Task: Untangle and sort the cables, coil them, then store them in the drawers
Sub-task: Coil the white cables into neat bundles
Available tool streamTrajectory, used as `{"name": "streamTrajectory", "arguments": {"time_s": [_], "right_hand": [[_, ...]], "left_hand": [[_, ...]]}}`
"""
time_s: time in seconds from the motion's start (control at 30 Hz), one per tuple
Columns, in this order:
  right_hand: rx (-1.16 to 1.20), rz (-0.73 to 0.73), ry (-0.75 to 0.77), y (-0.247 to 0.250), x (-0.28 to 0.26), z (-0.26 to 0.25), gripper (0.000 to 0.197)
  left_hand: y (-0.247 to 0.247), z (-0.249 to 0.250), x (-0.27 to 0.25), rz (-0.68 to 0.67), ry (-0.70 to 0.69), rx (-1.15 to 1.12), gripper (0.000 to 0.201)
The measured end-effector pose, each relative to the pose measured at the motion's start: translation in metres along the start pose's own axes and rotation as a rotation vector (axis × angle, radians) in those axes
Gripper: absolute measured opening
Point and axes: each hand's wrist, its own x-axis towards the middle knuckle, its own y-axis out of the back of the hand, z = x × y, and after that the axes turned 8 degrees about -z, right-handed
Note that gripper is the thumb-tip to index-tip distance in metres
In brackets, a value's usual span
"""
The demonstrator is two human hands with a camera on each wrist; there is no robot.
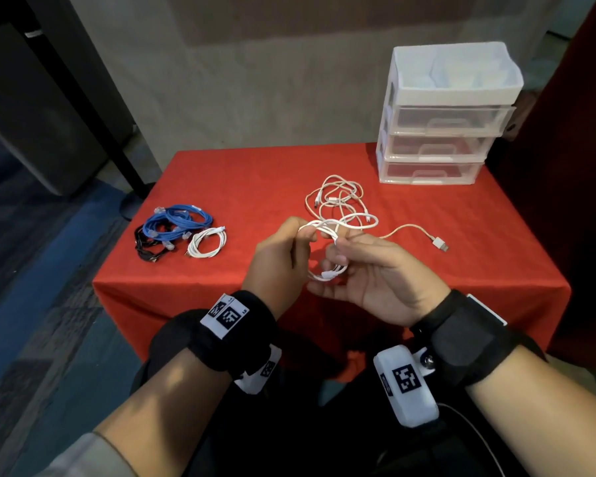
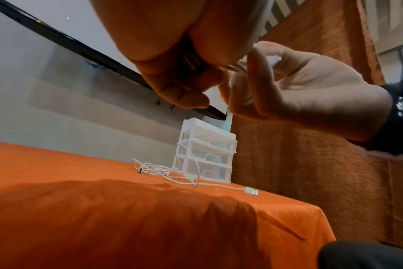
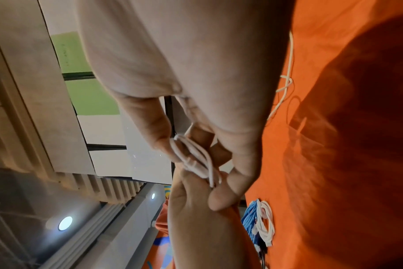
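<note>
Both hands hold one white cable coil point(image 1: 326, 251) above the near middle of the red table point(image 1: 276, 191). My left hand point(image 1: 283, 256) grips the coil's left side with curled fingers. My right hand point(image 1: 358, 266) pinches the coil's loops point(image 3: 196, 160) between thumb and fingers. A loose tangle of white and beige cables point(image 1: 341, 201) lies behind the hands, its USB plug point(image 1: 440, 243) trailing right. At the left lie a blue coiled cable point(image 1: 178, 222), a black cable point(image 1: 145, 247) and a coiled white cable point(image 1: 207, 243). The clear plastic drawer unit point(image 1: 441, 132) stands at the back right, its drawers closed.
The drawer unit has an open white tray point(image 1: 456, 92) on top and three drawers below it. The table's front edge point(image 1: 221, 287) runs just beneath my wrists. A dark post point(image 1: 83, 98) stands left of the table on patterned carpet.
</note>
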Motion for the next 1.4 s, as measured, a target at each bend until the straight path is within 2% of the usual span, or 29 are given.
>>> {"name": "streamTrajectory", "arguments": {"time_s": [0.1,0.2,0.3,0.37,0.43,0.5,0.67,0.77,0.83,0.93,1.0,1.13,1.23,1.33,1.4], "right_hand": [[-0.157,0.133,0.026,0.008,0.016,-0.009,0.037],[-0.392,0.270,0.071,0.022,0.045,-0.023,0.034],[-0.651,0.327,0.116,0.039,0.075,-0.043,0.023],[-0.805,0.357,0.117,0.055,0.094,-0.057,0.025],[-0.869,0.428,0.126,0.073,0.109,-0.071,0.026],[-0.889,0.499,0.149,0.094,0.117,-0.083,0.025],[-0.750,0.665,0.191,0.147,0.117,-0.094,0.024],[-0.731,0.750,0.212,0.164,0.119,-0.102,0.022],[-0.851,0.837,0.254,0.168,0.122,-0.104,0.021],[-1.218,0.918,0.287,0.168,0.121,-0.103,0.020],[-1.131,0.843,0.280,0.166,0.120,-0.102,0.020],[-0.642,0.642,0.283,0.151,0.127,-0.092,0.014],[-0.467,0.606,0.315,0.137,0.135,-0.081,0.012],[-0.356,0.600,0.387,0.120,0.140,-0.081,0.021],[-0.284,0.592,0.449,0.112,0.136,-0.081,0.017]], "left_hand": [[-0.007,-0.009,0.020,-0.016,0.001,-0.038,0.021],[-0.018,-0.022,0.052,0.020,0.011,-0.095,0.024],[-0.029,-0.040,0.091,0.102,0.034,-0.135,0.025],[-0.030,-0.052,0.124,0.173,0.059,-0.169,0.026],[-0.028,-0.069,0.156,0.276,0.113,-0.239,0.027],[-0.026,-0.085,0.175,0.350,0.224,-0.414,0.030],[-0.021,-0.127,0.180,0.357,0.363,-0.576,0.036],[-0.019,-0.132,0.186,0.328,0.428,-0.749,0.037],[-0.019,-0.128,0.187,0.284,0.475,-0.897,0.035],[-0.019,-0.119,0.184,0.239,0.549,-1.096,0.035],[-0.020,-0.114,0.184,0.211,0.547,-1.138,0.033],[-0.030,-0.099,0.179,0.101,0.496,-1.185,0.031],[-0.040,-0.084,0.174,0.027,0.449,-1.149,0.030],[-0.048,-0.069,0.170,0.010,0.424,-1.069,0.030],[-0.055,-0.062,0.169,-0.018,0.387,-0.980,0.031]]}}
